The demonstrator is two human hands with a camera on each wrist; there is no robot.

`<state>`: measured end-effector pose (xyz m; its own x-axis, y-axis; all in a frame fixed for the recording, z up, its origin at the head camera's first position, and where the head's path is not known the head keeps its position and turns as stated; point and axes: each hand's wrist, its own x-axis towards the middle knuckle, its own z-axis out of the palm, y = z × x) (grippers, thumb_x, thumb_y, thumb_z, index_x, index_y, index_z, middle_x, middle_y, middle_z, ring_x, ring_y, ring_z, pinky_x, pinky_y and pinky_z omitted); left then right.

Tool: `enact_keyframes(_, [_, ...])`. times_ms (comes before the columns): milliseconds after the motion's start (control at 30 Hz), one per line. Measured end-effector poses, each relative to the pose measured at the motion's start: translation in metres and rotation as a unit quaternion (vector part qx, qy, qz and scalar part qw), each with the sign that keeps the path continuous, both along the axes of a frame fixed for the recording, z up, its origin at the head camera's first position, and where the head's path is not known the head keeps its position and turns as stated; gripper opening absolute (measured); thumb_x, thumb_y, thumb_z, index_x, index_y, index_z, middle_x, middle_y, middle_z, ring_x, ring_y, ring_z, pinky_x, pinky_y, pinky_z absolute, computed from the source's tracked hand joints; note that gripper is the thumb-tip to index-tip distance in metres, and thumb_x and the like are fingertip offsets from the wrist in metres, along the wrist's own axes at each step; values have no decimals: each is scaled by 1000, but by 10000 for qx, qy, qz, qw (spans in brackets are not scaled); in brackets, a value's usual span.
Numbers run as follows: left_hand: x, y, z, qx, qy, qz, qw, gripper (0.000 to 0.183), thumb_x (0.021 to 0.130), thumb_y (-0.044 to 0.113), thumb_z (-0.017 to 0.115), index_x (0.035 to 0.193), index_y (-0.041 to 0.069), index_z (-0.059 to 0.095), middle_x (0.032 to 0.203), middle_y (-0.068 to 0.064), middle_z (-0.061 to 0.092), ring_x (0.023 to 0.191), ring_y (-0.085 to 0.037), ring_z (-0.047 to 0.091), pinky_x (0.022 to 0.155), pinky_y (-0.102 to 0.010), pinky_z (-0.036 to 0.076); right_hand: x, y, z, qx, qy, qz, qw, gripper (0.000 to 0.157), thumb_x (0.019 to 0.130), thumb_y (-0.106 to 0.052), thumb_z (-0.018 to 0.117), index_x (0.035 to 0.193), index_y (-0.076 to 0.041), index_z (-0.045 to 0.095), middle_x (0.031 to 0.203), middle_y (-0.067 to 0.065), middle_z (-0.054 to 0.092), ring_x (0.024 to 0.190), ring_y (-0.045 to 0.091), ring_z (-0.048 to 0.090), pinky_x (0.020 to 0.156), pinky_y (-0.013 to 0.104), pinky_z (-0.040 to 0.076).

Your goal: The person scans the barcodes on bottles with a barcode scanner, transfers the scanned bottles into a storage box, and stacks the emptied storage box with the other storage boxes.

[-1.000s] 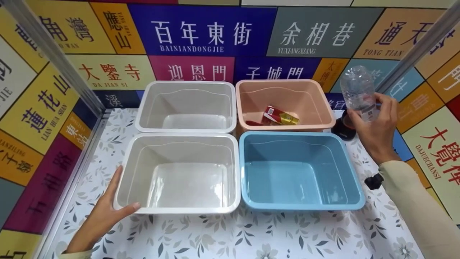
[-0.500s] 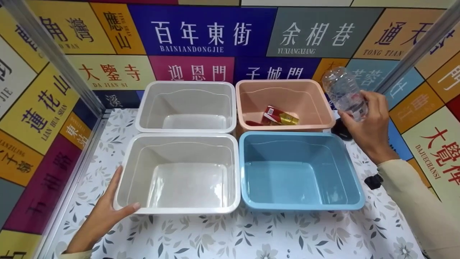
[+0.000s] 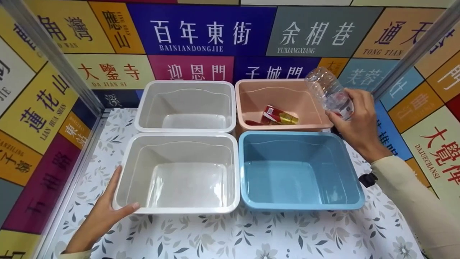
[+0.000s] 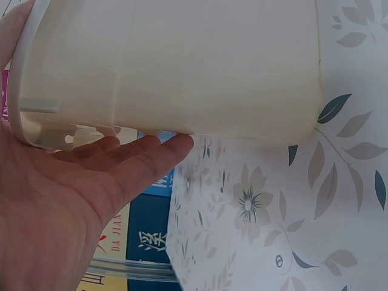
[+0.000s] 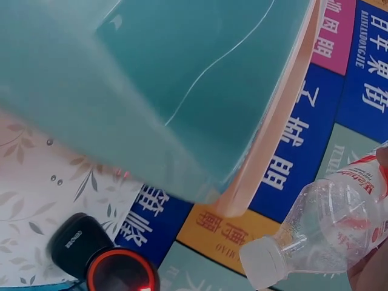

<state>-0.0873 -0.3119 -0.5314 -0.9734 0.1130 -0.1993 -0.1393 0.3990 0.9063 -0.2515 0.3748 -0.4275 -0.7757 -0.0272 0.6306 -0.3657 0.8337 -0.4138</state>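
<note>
My right hand (image 3: 359, 122) grips a clear plastic bottle (image 3: 329, 93), fingers on one side and thumb on the other. The bottle leans over the right rim of the peach bin (image 3: 248, 86). Its white cap (image 5: 264, 264) and red-printed label (image 5: 364, 176) show in the right wrist view. A red and gold carton (image 3: 280, 115) lies inside the peach bin beside another red item. My left hand (image 3: 107, 212) rests at the front left corner of the near white bin (image 3: 179, 209), thumb by the rim, straight fingers (image 4: 151, 163) along the outer wall.
A blue bin (image 3: 302, 206) stands in front of the peach one, and a far white bin (image 3: 187, 85) to the peach one's left. The four-sided cluster sits on a floral tablecloth (image 3: 266, 233). A black device with an orange ring (image 5: 121, 273) stands behind at right. Printed panels surround the table.
My right hand has carried the bottle leftward, from right of the peach bin to over its right rim, tilting it further left. The left hand has stayed in place.
</note>
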Motion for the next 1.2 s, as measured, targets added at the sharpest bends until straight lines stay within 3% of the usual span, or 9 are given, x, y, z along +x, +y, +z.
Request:
enact_keyframes(333, [0,0,1,-53,-51,-4,10000,122,98,22,83,176,43,-9,185,-9,-1,156,-47,29,117,-77,33,0,-23,5,-26,-325,190,9993,69,91,-17,93,151,-3,61,144,21,58,132,31,51,107,55,55])
enact_keyframes(567, [0,0,0,3,-23,-20,10000,123,98,20,83,175,44,-9,185,-10,-1,157,-50,27,116,-82,30,2,-43,8,184,-348,447,9982,67,92,-18,92,150,-3,62,143,20,59,132,29,52,106,50,56])
enact_keyframes(800, [0,-1,-1,41,-14,-26,10000,123,97,19,83,175,45,-9,185,-8,-4,158,-48,23,117,-82,26,-1,-60,6,434,-405,780,9952,72,89,-13,95,151,-2,61,142,23,59,129,34,53,106,57,55])
enact_keyframes(1000, [1,-1,0,28,-19,-4,10000,122,97,20,83,176,44,-8,185,-10,-1,155,-47,28,117,-80,31,-3,-73,6,482,-584,1013,9920,74,88,-9,94,153,-3,60,143,22,58,125,34,52,99,55,56])
enact_keyframes(1200, [1,0,0,-55,2,24,10000,121,98,21,83,176,45,-7,185,-12,3,149,-46,37,115,-74,38,-7,-81,6,604,-593,1290,9880,71,89,-8,93,152,-1,61,148,20,57,133,33,51,106,55,55])
